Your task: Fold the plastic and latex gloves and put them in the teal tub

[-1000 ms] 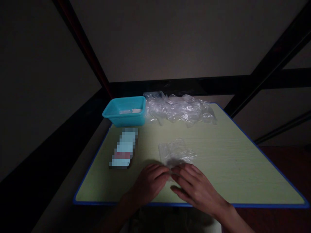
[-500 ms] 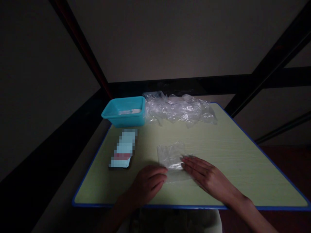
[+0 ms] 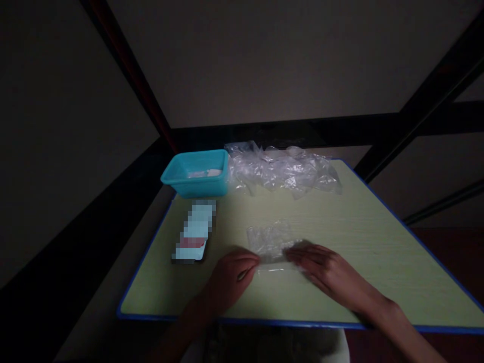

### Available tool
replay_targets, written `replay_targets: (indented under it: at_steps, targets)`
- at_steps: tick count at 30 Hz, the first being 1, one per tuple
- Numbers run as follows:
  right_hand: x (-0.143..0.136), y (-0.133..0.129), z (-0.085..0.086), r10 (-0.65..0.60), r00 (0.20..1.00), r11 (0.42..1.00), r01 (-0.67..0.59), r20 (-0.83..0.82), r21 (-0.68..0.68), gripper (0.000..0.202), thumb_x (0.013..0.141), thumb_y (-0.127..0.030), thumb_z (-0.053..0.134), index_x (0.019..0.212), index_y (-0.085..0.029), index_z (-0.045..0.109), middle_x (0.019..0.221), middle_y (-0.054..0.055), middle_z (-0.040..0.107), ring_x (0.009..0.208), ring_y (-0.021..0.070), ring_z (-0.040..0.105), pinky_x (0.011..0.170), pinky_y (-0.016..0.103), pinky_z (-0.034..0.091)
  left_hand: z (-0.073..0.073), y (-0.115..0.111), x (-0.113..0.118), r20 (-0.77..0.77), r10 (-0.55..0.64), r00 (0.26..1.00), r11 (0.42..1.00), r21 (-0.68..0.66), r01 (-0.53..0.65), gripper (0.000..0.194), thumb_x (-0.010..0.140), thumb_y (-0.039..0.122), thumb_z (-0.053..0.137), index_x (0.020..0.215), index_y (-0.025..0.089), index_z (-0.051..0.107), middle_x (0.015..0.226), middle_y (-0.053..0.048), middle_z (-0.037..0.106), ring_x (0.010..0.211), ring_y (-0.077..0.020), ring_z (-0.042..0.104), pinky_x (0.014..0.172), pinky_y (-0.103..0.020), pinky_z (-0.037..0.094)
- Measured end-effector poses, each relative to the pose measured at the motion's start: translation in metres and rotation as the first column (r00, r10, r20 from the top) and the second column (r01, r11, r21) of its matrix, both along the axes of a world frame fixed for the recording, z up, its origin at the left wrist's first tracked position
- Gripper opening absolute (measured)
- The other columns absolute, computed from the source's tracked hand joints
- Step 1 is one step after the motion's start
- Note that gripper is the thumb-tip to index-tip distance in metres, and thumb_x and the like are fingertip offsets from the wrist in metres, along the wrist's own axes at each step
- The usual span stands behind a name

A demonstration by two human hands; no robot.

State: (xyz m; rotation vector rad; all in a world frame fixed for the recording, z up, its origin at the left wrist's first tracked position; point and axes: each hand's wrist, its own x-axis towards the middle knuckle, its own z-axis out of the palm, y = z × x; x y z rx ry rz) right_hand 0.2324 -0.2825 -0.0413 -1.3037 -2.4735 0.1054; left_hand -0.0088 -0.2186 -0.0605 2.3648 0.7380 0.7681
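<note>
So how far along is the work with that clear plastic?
It looks partway. The small plastic piece is already laid out on the table. In hand: the left hand seems to pinch its left side; the right hand lies at its right. Left: its wrinkles, perhaps. I can't tell whether the crumpled plastic behind is finished or waiting.
</note>
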Motion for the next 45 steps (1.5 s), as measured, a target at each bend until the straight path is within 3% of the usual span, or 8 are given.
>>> replay_targets:
  at_steps: [5, 8, 12, 19, 22, 27, 37, 45]
  targets:
    - [0.003, 0.012, 0.017, -0.134, 0.978, 0.938, 0.074, -0.157, -0.339, 0.025, 0.090, -0.020, 0.040, 0.099, -0.017, 0.063, 0.096, 0.007, 0.069, 0.088, 0.0202, 0.064, 0.075, 0.033, 0.052, 0.010, 0.006, 0.008, -0.015, 0.154, 0.988, 0.948, -0.279, -0.152, 0.018, 0.075, 0.014, 0.050, 0.068, 0.015, 0.066, 0.089, -0.007, 0.071, 0.082, -0.0176, 0.065, 0.075, -0.028, 0.049]
    - [0.007, 0.024, 0.022, -0.170, 0.961, 0.890, 0.055, -0.218, -0.453, 0.028, 0.091, -0.024, 0.037, 0.081, -0.017, 0.063, 0.072, 0.004, 0.066, 0.065, 0.0167, 0.062, 0.060, 0.028, 0.047, 0.014, 0.012, 0.013, -0.091, 0.256, 0.962, 0.866, -0.421, -0.270, 0.019, 0.072, 0.019, 0.051, 0.056, 0.015, 0.060, 0.066, -0.003, 0.067, 0.064, -0.0156, 0.060, 0.061, -0.024, 0.045]
    - [0.012, 0.043, 0.019, -0.252, 0.901, 0.832, 0.016, -0.353, -0.554, 0.036, 0.089, -0.037, 0.038, 0.065, -0.017, 0.056, 0.059, 0.001, 0.056, 0.055, 0.0138, 0.052, 0.052, 0.026, 0.039, 0.015, 0.021, 0.018, -0.137, 0.295, 0.946, 0.805, -0.497, -0.323, 0.019, 0.070, 0.022, 0.050, 0.055, 0.015, 0.058, 0.052, 0.001, 0.058, 0.051, -0.0126, 0.053, 0.051, -0.022, 0.038]
    - [0.010, 0.068, 0.010, -0.468, 0.745, 0.625, -0.102, -0.475, -0.774, 0.034, 0.073, -0.046, 0.052, 0.054, -0.017, 0.049, 0.050, -0.002, 0.051, 0.045, 0.0088, 0.045, 0.045, 0.023, 0.034, 0.007, 0.031, 0.025, -0.121, 0.370, 0.921, 0.732, -0.573, -0.369, 0.015, 0.068, 0.020, 0.048, 0.053, 0.017, 0.049, 0.049, 0.003, 0.054, 0.048, -0.0127, 0.055, 0.045, -0.020, 0.038]
    - [0.008, 0.073, 0.007, -0.507, 0.736, 0.606, -0.065, -0.448, -0.793, 0.029, 0.071, -0.039, 0.054, 0.053, -0.017, 0.050, 0.048, -0.001, 0.054, 0.043, 0.0084, 0.046, 0.043, 0.022, 0.033, 0.005, 0.031, 0.028, -0.093, 0.412, 0.906, 0.701, -0.603, -0.381, 0.003, 0.067, 0.017, 0.047, 0.064, 0.018, 0.047, 0.054, 0.004, 0.056, 0.047, -0.0123, 0.058, 0.043, -0.019, 0.039]
    - [0.004, 0.076, 0.004, -0.577, 0.704, 0.584, 0.002, -0.413, -0.812, 0.024, 0.071, -0.029, 0.053, 0.051, -0.016, 0.051, 0.047, 0.001, 0.058, 0.041, 0.0088, 0.049, 0.041, 0.021, 0.035, 0.003, 0.030, 0.030, -0.059, 0.462, 0.885, 0.675, -0.624, -0.394, 0.022, 0.065, 0.011, 0.048, 0.085, 0.020, 0.043, 0.056, 0.008, 0.055, 0.045, -0.0114, 0.058, 0.041, -0.017, 0.039]
    - [0.003, 0.074, -0.001, -0.658, 0.620, 0.582, 0.059, -0.427, -0.811, 0.020, 0.071, -0.025, 0.053, 0.053, -0.018, 0.046, 0.043, -0.002, 0.057, 0.037, 0.0083, 0.049, 0.039, 0.020, 0.036, 0.002, 0.029, 0.031, -0.044, 0.529, 0.848, 0.648, -0.623, -0.437, 0.035, 0.064, 0.006, 0.047, 0.095, 0.019, 0.042, 0.054, 0.012, 0.047, 0.041, -0.0083, 0.051, 0.040, -0.016, 0.040]
    - [0.004, 0.073, -0.006, -0.636, 0.605, 0.612, 0.018, -0.479, -0.790, 0.025, 0.072, -0.034, 0.056, 0.056, -0.017, 0.047, 0.047, -0.001, 0.058, 0.039, 0.0076, 0.048, 0.041, 0.021, 0.038, 0.002, 0.028, 0.030, 0.004, 0.503, 0.864, 0.654, -0.656, -0.377, 0.036, 0.064, 0.011, 0.053, 0.097, 0.019, 0.043, 0.058, 0.011, 0.050, 0.044, -0.0088, 0.056, 0.043, -0.017, 0.045]
